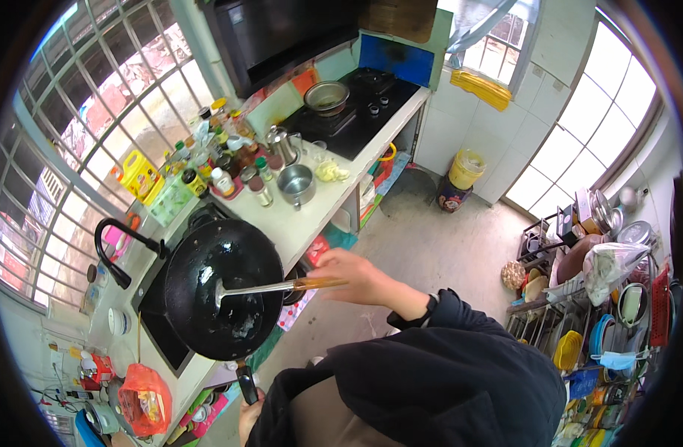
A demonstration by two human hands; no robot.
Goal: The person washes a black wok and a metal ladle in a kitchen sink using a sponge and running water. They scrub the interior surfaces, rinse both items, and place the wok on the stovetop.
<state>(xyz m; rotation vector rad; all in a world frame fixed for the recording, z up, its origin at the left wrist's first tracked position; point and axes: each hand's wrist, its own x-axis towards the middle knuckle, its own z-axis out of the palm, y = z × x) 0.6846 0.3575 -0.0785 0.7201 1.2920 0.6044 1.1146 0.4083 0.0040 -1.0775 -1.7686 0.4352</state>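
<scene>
A black wok [201, 313] hangs over the sink, its inside wet and shiny. My left hand [250, 418], partly cut off by my sleeve, holds the wok's long handle [246, 383]. A metal spatula [252, 290] leans in the wok, its wooden handle [319, 283] reaching past the rim. My right hand [355, 276] is at that handle's end, slightly blurred; whether its fingers close around it cannot be made out. The black faucet [115, 246] stands beyond the wok's left side. Much of the sink basin [165, 329] is hidden under the wok.
Seasoning bottles [224, 181] crowd the counter beside a steel pot [296, 184] and a metal kettle [281, 145]. A pan [327, 98] sits on the gas stove [369, 131]. A red plastic bag [145, 399] lies near the counter's lower end. Crowded dish racks [576, 313] stand at right.
</scene>
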